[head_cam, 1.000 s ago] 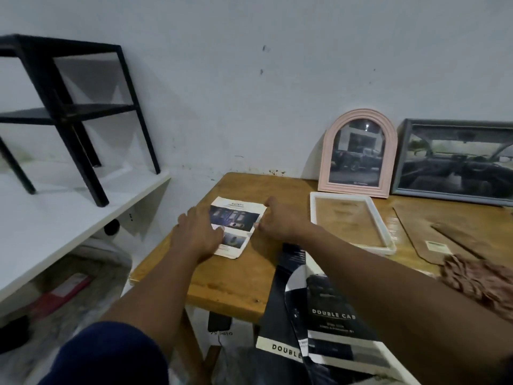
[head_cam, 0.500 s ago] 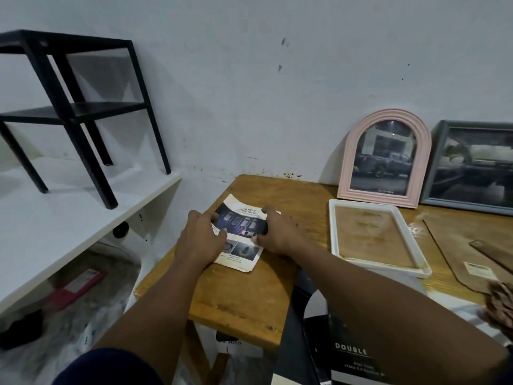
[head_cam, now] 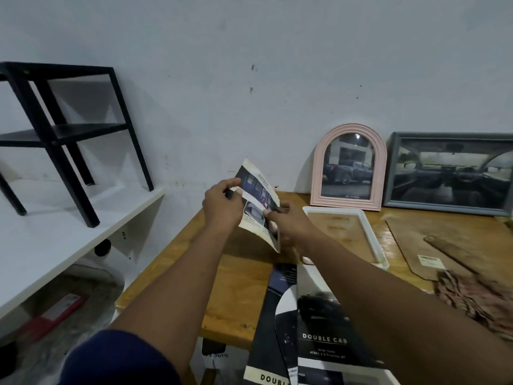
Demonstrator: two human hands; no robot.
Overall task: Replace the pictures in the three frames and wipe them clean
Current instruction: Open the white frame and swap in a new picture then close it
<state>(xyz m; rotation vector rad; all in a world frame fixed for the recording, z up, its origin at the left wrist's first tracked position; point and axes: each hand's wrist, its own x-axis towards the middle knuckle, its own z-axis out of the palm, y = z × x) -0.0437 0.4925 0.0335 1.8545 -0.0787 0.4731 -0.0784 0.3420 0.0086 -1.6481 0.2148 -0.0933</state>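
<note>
The printed picture (head_cam: pixel 256 201), a sheet of small car photos with lines of text, is being held in the air above the far left part of the wooden counter (head_cam: pixel 236 287), tilting with its printed face toward the camera. The left hand (head_cam: pixel 222 209) is grasping its left edge, with the thumb lying across the front and the fingers curling behind. The right hand (head_cam: pixel 290 222) is pinching the right edge between thumb and fingertips. Just to the right of that hand, the white frame (head_cam: pixel 373 240) is lying flat on the counter with a brown panel showing inside its rim. Behind it, the pink arched frame (head_cam: pixel 319 173) is leaning upright against the wall and showing a dark pickup truck. The grey frame (head_cam: pixel 391 168) is leaning beside it and showing a car interior. A brown backing board (head_cam: pixel 408 243) with a folding leg and a small label is lying flat to the right of the white frame. A patterned cloth (head_cam: pixel 477 298) is lying bunched in front of it, near the right edge of the view. A dark brochure (head_cam: pixel 319 329) reading "DOUBLE CAB" is hanging over the near edge of the counter, partly under the right forearm. To the left of the counter, a black stand (head_cam: pixel 63 129) is standing on a white shelf (head_cam: pixel 55 232).
</note>
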